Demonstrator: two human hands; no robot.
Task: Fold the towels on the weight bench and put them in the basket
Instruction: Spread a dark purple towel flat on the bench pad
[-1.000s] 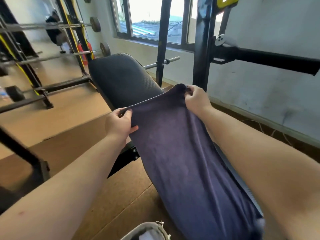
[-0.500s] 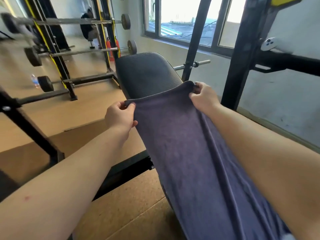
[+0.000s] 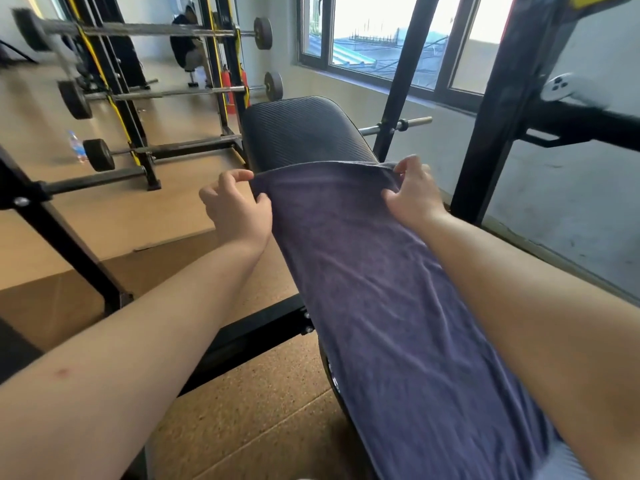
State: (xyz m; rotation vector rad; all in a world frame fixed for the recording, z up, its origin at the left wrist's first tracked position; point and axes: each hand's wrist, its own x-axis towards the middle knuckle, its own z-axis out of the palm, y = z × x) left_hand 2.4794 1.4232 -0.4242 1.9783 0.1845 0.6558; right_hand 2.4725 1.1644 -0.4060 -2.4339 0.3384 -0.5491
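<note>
Head camera looks forward and down, close over the weight bench.

The towel hides most of the bench, and its near end runs off the bottom edge. The right hand curls over the far corner, fingertips lost behind the cloth. Whether the left hand pinches its corner or only touches it cannot be told. Both forearms leave the frame. A barbell at top left is smeared by blur, as is a white fitting at right. A distant person is too small to make out, and the floor bottle has an unreadable label.
</note>
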